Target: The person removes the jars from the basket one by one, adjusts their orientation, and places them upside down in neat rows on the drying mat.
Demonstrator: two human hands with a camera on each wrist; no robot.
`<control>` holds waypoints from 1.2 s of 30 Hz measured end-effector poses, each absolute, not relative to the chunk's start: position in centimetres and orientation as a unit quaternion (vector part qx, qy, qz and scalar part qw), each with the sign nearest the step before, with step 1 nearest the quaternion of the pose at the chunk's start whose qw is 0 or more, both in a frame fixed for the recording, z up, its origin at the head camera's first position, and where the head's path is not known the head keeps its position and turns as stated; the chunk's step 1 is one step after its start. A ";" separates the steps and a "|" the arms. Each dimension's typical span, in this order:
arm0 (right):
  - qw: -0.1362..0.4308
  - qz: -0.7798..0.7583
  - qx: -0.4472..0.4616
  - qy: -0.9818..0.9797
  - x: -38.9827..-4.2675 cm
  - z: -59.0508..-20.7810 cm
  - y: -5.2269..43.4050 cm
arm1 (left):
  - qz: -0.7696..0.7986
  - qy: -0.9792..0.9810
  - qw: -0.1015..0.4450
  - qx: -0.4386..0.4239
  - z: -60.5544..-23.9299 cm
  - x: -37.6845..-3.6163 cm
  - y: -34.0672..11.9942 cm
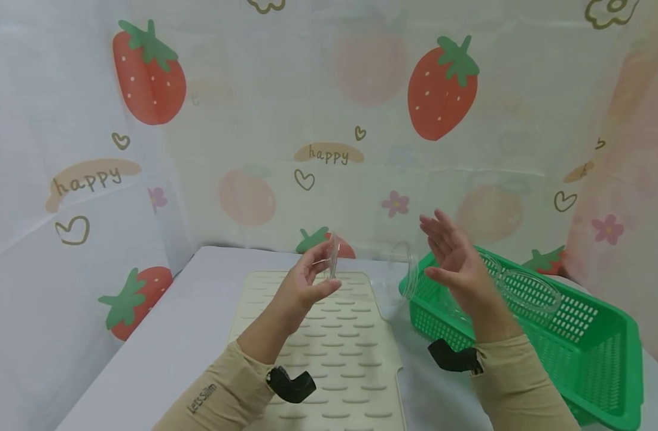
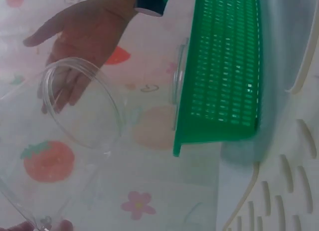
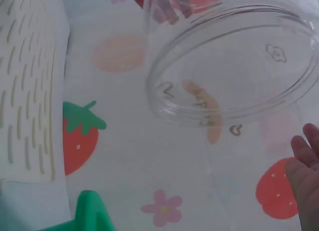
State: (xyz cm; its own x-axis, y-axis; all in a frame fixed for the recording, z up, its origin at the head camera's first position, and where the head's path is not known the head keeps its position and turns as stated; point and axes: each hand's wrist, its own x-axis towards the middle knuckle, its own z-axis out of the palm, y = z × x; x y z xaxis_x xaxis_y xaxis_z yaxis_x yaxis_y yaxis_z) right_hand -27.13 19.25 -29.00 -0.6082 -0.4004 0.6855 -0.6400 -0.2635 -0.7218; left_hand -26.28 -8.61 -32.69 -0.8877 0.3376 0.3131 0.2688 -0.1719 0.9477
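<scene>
A clear, see-through round container [image 1: 410, 272] lies sideways in the air, its round end facing right. My left hand [image 1: 310, 281] grips its left end, thumb below and fingers above; those fingertips also show at the bottom corner of the left wrist view. My right hand [image 1: 458, 269] is raised beside the container's right end, fingers extended and holding nothing. A gap separates that palm from the round end [image 2: 82, 104]. In the right wrist view the container's thick ring [image 3: 229, 114] appears close up, with my right fingers [image 3: 305, 163] off to its side.
A green perforated basket [image 1: 622, 359] stands on the right, with clear round pieces [image 1: 530, 290] inside. Below my left arm lies a cream mat with raised ridges [image 1: 334, 353] on the white table [image 1: 162, 335]. Strawberry-printed cloth [image 1: 329, 90] hangs behind and at the sides.
</scene>
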 end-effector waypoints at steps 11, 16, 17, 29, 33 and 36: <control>0.109 0.333 0.343 -0.872 -25.9 -26.9 16.5 | 0.687 0.697 -0.006 0.206 -33.5 -26.9 -8.4; 0.092 0.275 0.319 -0.902 -25.5 -27.4 15.0 | 0.670 0.718 -0.020 0.190 -33.7 -26.8 -8.1; 0.088 0.270 0.317 -0.905 -25.5 -27.6 14.8 | 0.663 0.724 -0.023 0.188 -33.8 -26.8 -8.1; 0.037 0.231 0.298 -0.925 -26.2 -28.6 14.3 | 0.623 0.756 -0.019 0.201 -32.9 -25.6 -7.6; 0.031 0.226 0.295 -0.928 -26.1 -28.7 14.2 | 0.612 0.764 -0.030 0.204 -33.3 -25.8 -7.5; 0.037 0.220 0.296 -0.929 -26.2 -28.7 14.1 | 0.602 0.769 -0.045 0.211 -33.5 -26.0 -7.5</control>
